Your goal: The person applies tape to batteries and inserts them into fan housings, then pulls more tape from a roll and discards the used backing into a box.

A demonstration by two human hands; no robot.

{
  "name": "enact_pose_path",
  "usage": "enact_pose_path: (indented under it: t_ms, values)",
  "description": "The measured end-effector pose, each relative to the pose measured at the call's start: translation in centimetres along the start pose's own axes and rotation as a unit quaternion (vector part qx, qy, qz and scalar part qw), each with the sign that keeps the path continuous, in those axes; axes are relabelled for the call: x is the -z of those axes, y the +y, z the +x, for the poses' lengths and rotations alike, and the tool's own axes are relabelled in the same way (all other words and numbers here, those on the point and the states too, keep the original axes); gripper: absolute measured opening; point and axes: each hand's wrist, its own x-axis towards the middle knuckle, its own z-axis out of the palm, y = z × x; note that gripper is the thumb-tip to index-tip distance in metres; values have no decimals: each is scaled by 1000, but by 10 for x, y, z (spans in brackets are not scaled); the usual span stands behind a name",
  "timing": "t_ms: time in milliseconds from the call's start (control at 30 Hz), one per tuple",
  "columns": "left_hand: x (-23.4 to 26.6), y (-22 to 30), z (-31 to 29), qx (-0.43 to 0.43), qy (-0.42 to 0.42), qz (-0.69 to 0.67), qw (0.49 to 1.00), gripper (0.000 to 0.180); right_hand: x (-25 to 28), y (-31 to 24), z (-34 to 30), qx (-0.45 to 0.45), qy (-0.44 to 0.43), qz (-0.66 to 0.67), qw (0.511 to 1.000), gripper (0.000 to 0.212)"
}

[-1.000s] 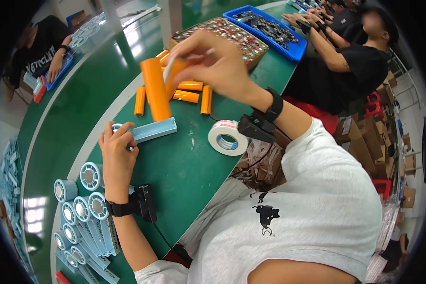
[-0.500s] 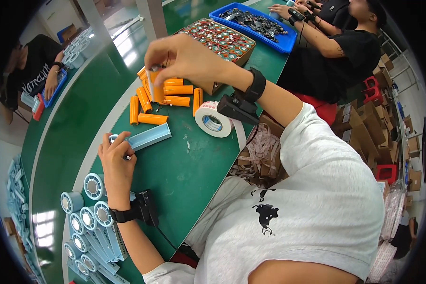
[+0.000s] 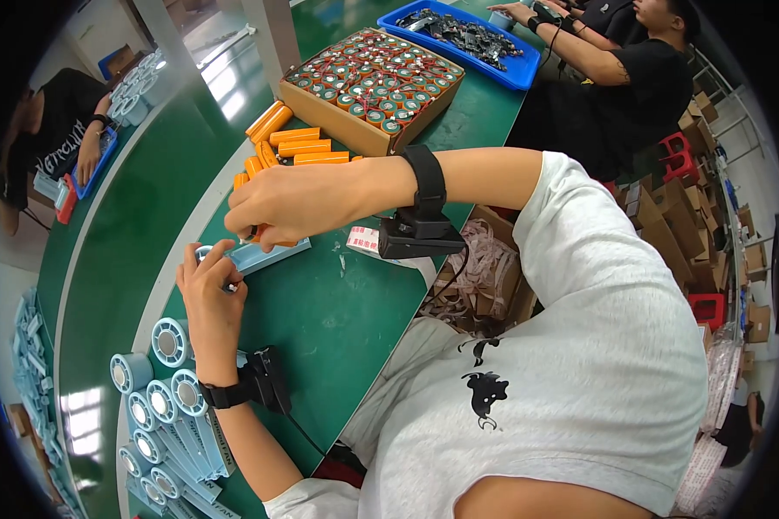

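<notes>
My left hand is closed on one end of a light blue fan handle shell, an open channel lying on the green table. Right above that shell is my right hand, fingers curled down and pinched around an orange battery that they mostly hide. Several loose orange batteries lie just beyond the right hand. Under the right wrist, white tape with red print shows in part; the arm covers the rest of its roll.
A carton packed with wired orange batteries stands at the back, beside a blue tray of small dark parts. Several light blue fans crowd the left front. A box of tape scraps sits off the table edge. Other people work nearby.
My right hand has come down and toward me with the battery, from above the loose batteries to the handle shell. The left hand has stayed on the shell.
</notes>
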Motion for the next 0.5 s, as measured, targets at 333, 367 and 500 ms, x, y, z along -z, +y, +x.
enact_pose_path:
  t_ms: [333,367,500]
  values:
    - [0,-2,1,18,-23,-18,999,20,-3,7,5,8,-80,-15,997,18]
    - [-1,-3,0,18,-23,-18,999,20,-2,8,9,-6,-105,0,994,19]
    - [-1,-6,-1,25,-29,-27,999,19,7,0,23,-40,-181,-28,982,20]
